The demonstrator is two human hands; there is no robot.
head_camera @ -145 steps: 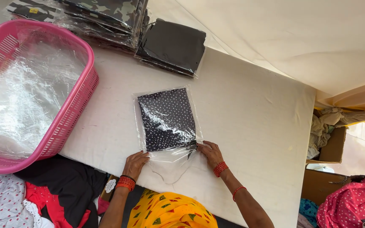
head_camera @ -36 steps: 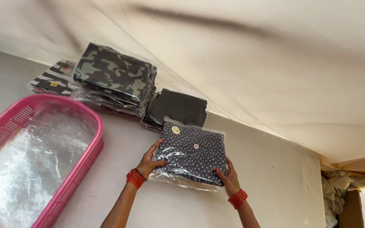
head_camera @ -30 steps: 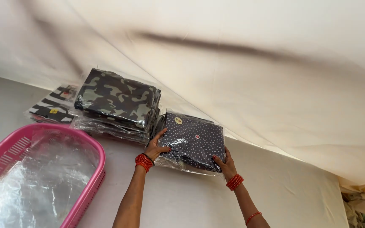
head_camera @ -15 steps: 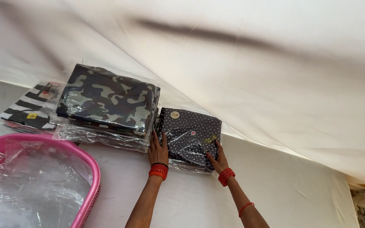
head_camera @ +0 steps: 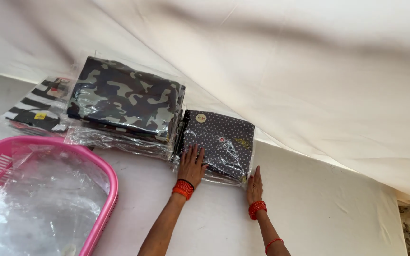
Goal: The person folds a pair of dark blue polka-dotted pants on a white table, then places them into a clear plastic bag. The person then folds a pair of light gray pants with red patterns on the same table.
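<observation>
White-covered table: carrying everything, with a pale cloth backdrop hanging along its far edge.

Pink basket: sitting at the near left edge, holding clear plastic bags.

Camouflage stack: bagged garments lying toward the far edge, a striped packet lying to its left.

Dotted dark packet: bagged garment lying on a low pile at the far edge, touching the camouflage stack's right side. Half a second ago I was still settling it there; now it is lying flat.

My left hand: arm stretching forward, palm down, fingers spread flat, pressing the packet's near left corner.

My right hand: fingers together, resting flat against the packet's near right corner, gripping nothing.
</observation>
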